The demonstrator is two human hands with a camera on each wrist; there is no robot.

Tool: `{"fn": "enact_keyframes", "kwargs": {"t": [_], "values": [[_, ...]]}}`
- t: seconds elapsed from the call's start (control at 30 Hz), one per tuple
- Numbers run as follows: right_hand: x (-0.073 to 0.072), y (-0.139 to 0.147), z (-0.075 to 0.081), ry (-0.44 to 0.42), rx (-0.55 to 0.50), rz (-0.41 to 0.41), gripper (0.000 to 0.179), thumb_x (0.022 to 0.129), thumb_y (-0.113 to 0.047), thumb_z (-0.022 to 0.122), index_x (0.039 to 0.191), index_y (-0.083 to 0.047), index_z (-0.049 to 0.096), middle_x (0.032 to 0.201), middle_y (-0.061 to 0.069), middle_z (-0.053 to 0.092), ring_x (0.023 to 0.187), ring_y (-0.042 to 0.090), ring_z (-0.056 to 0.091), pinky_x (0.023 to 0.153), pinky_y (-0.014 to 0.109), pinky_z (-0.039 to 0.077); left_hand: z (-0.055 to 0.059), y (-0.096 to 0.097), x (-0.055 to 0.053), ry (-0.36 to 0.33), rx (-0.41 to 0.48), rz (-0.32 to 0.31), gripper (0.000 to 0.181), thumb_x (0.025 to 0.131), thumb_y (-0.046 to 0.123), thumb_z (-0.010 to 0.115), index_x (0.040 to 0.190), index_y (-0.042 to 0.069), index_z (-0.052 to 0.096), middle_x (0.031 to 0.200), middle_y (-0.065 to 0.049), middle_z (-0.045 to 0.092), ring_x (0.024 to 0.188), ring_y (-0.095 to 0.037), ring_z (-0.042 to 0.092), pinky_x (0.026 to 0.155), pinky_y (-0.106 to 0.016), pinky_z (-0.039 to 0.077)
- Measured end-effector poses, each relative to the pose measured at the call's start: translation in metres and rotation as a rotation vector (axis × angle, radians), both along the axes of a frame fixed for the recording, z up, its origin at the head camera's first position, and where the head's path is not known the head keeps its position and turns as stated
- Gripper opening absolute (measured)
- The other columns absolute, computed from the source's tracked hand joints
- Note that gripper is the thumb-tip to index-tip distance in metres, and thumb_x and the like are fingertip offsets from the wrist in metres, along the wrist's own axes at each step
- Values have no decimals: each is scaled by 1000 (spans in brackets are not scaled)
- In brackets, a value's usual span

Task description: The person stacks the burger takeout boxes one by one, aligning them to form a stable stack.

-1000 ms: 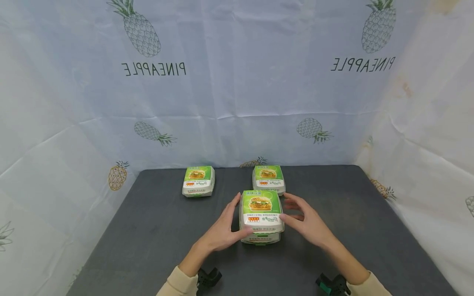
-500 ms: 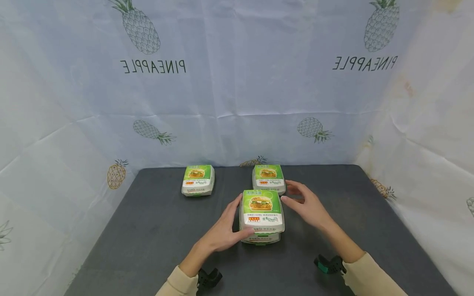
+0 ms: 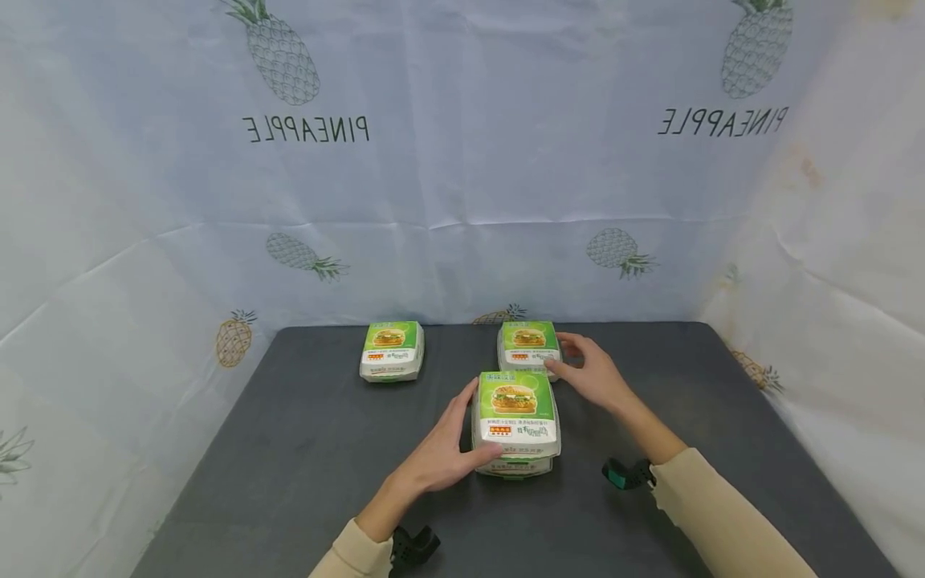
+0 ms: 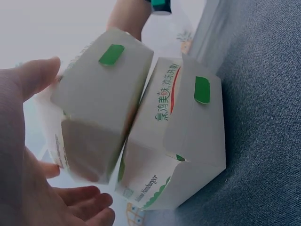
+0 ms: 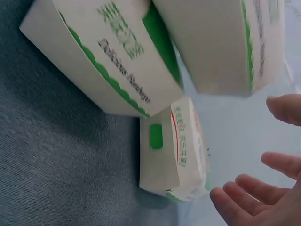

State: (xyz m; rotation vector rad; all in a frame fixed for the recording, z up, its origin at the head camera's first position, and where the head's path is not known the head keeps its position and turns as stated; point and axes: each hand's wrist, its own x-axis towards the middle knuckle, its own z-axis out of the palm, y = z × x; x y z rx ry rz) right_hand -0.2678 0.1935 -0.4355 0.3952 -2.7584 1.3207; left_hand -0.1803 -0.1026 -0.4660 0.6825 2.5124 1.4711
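In the head view, a green-and-white hamburger box (image 3: 515, 409) sits on a similar box (image 3: 515, 467), making a stack at the table's centre. My left hand (image 3: 444, 453) holds the upper box at its left side, thumb at the front and fingers toward the back; the left wrist view shows the thumb (image 4: 40, 75) and a fingertip against it. My right hand (image 3: 592, 373) is at the right side of another hamburger box (image 3: 529, 341) just behind the stack. In the right wrist view its fingers (image 5: 254, 193) are spread and loosely bent, gripping nothing.
One more hamburger box (image 3: 393, 349) stands at the back left of the dark table (image 3: 303, 449). A pineapple-print cloth (image 3: 433, 160) hangs behind the table and along both sides.
My right hand has left the stack's right side and moved back to the box behind it. The left hand stays at the upper box, and the boxes keep their places.
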Motion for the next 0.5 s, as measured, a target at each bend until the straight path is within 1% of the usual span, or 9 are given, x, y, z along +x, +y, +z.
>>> {"fn": "enact_keyframes", "kwargs": {"t": [0.1, 0.27, 0.5], "values": [[-8, 1, -2, -14, 29, -15, 71, 100, -43, 66, 153, -3, 42, 144, 26, 48, 130, 44, 48, 101, 61, 42, 1, 0, 1, -8, 3, -6, 98, 94, 53, 67, 165, 28, 5, 169, -2, 13, 153, -25, 20, 114, -61, 29], [-21, 1, -8, -28, 52, -33, 70, 100, -41, 66, 153, -3, 42, 145, 27, 47, 131, 45, 47, 100, 61, 42, 2, 0, 1, -20, 5, -1, 98, 94, 54, 67, 165, 27, 4, 169, -1, 11, 154, -23, 19, 115, -60, 28], [-38, 2, -22, -47, 66, -37, 74, 99, -40, 67, 154, 2, 39, 151, 31, 39, 134, 50, 42, 100, 64, 41, 0, 1, 1, -21, -1, -4, 98, 95, 55, 65, 165, 26, 3, 170, 0, 9, 154, -24, 15, 115, -61, 27]]}}
